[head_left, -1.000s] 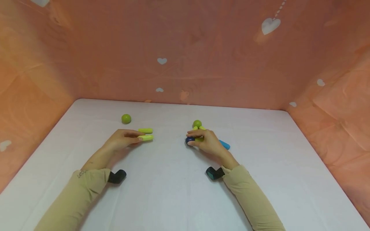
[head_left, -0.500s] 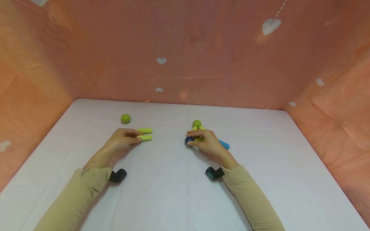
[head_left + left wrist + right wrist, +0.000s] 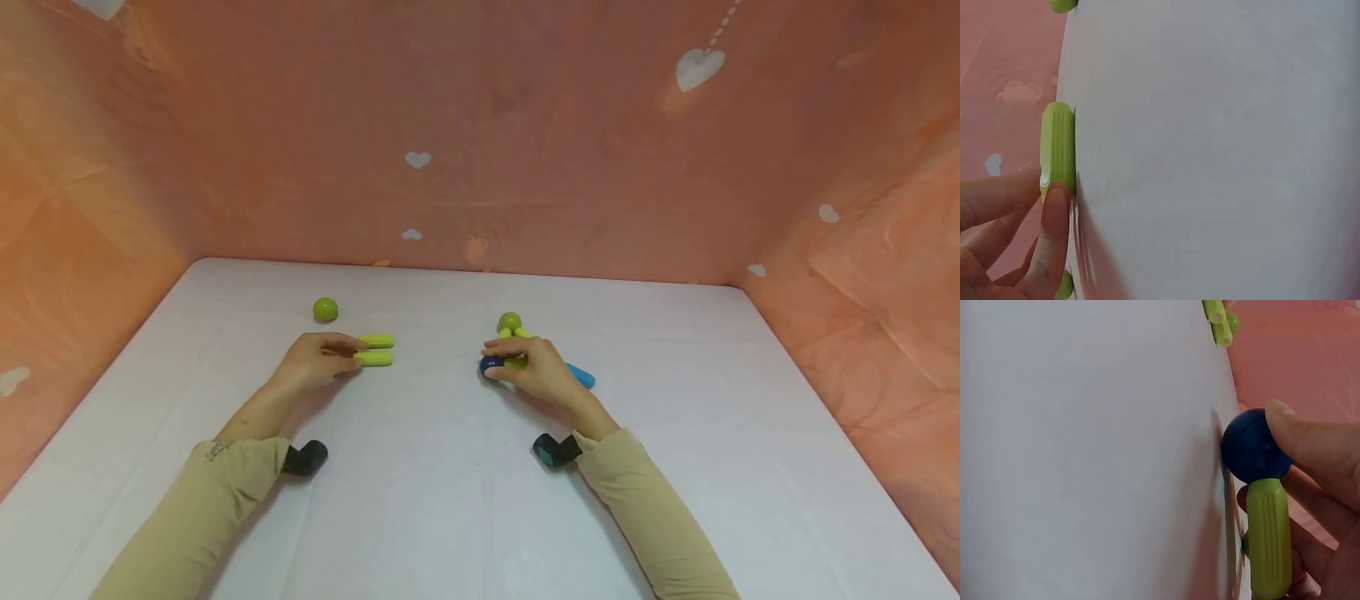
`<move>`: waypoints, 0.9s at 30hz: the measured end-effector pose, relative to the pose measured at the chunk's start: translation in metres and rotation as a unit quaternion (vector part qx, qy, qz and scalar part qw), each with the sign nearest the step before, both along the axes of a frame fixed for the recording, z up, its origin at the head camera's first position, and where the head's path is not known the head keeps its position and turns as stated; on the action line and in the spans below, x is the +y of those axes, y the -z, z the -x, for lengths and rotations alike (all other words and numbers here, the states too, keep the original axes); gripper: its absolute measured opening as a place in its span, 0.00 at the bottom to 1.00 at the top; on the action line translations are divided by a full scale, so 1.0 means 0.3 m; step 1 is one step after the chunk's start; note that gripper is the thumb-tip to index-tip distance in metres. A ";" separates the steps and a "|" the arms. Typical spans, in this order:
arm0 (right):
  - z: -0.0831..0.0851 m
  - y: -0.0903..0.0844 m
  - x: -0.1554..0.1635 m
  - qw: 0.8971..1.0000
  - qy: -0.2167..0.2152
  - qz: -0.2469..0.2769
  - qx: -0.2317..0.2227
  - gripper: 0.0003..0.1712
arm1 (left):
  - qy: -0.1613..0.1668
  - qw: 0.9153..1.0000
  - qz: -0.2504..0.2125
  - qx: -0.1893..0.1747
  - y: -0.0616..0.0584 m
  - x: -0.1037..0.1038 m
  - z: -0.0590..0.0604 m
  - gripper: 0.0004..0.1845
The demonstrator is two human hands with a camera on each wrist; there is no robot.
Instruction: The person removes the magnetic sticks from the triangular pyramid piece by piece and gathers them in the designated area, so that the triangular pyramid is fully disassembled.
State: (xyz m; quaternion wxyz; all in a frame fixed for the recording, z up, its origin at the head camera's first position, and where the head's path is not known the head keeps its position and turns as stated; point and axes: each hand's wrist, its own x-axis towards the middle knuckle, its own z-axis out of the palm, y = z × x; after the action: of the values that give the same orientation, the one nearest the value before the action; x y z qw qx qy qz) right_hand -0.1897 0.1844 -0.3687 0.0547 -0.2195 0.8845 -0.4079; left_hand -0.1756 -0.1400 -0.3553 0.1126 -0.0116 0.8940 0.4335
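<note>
My left hand (image 3: pixel 351 357) pinches the end of a yellow-green stick (image 3: pixel 375 358) lying on the white table (image 3: pixel 450 500); the left wrist view shows thumb and finger on that stick (image 3: pixel 1059 149). A second yellow-green stick (image 3: pixel 377 340) lies just behind it. My right hand (image 3: pixel 501 362) grips a dark blue ball (image 3: pixel 491 364) joined to a green stick (image 3: pixel 516 362); in the right wrist view the thumb (image 3: pixel 1313 440) rests on the ball (image 3: pixel 1252 447) and the fingers curl under the stick (image 3: pixel 1267 540).
A green ball (image 3: pixel 326 310) lies far left of the left hand. Behind the right hand sits another green ball (image 3: pixel 509 321) with short green pieces, and a blue stick (image 3: pixel 582 376) lies to its right. Pink paper walls (image 3: pixel 480 167) enclose the table.
</note>
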 end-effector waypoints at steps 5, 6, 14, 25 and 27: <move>-0.003 -0.001 -0.001 1.000 -0.001 0.005 0.000 0.19 | -0.003 1.000 -0.017 0.008 -0.009 -0.011 -0.009 0.21; -0.004 -0.001 -0.001 1.000 -0.002 0.006 0.000 0.19 | -0.005 1.000 -0.022 0.009 -0.011 -0.013 -0.011 0.21; -0.011 -0.004 0.005 1.000 -0.012 0.007 -0.018 0.18 | -0.001 0.998 -0.058 0.037 -0.025 -0.003 -0.013 0.20; -0.033 0.003 0.035 0.993 -0.112 0.026 -0.031 0.17 | 0.033 0.993 -0.096 0.064 -0.030 0.076 0.006 0.18; -0.036 0.000 0.038 0.991 -0.125 0.032 -0.030 0.17 | 0.035 0.992 -0.105 0.059 -0.027 0.090 0.011 0.18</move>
State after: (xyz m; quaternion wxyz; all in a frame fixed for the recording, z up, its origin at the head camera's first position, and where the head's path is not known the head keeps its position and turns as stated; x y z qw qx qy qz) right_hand -0.1790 0.1956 -0.3687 0.1249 -0.3178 0.8344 -0.4326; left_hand -0.1791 -0.1128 -0.3471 0.0748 0.0571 0.8483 0.5211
